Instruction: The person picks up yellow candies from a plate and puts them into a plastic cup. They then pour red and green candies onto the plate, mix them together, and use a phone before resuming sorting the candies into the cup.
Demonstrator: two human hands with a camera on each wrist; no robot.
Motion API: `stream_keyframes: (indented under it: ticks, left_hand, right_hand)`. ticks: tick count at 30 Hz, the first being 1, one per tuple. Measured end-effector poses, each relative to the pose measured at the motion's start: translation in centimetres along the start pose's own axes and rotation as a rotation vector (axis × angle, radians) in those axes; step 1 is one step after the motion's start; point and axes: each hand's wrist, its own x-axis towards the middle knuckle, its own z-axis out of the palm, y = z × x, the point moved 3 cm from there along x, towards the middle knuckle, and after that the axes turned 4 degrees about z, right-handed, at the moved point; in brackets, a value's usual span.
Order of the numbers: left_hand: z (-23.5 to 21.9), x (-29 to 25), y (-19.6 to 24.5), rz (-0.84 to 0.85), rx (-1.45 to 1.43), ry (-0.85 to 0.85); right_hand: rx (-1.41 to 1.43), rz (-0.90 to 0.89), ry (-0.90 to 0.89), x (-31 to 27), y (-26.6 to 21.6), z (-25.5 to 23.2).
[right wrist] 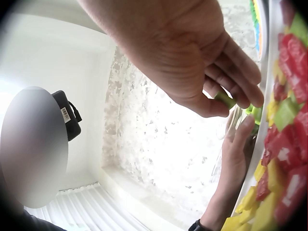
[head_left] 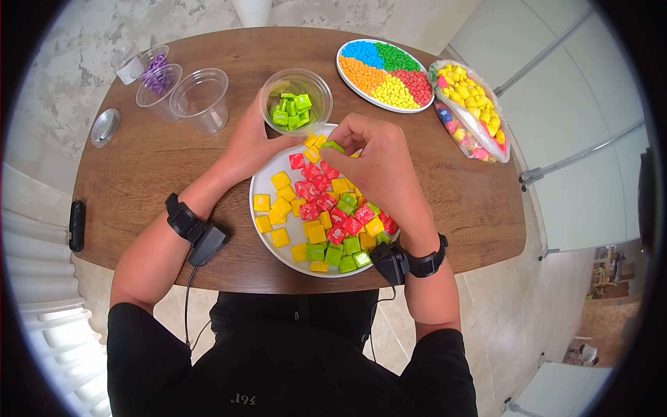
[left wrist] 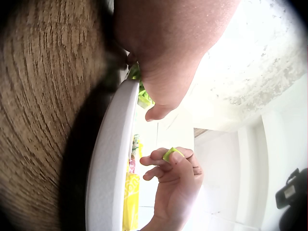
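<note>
Right hand [head_left: 375, 163] pinching, left curled (seemingly)

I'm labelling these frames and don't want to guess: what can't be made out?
- Part of the plate beneath the right hand: head view, covered.
- Most of the cup of green pieces: left wrist view, behind the left hand.
- Print on the red squares: head view, too small.
- Purple contents: head view, too small to identify.

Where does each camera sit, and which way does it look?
Head: worn on the head, facing forward, down at the table; arms and torso show.
Left wrist: on that wrist, facing past the left hand and plate to the right hand.
Right wrist: on that wrist, facing past the right hand to the left; the blurred head shows.
All share both hands, plate and pinched green square.
</note>
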Motion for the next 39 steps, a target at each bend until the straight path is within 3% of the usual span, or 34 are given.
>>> stream_keyframes:
  ticks: [39]
  left_hand:
    - [0.07,-0.02,0.05,0.02,-0.018,0.006]
  right_hand:
    - [-0.029,-0.087,0.072,-0.1,-0.95,-0.46]
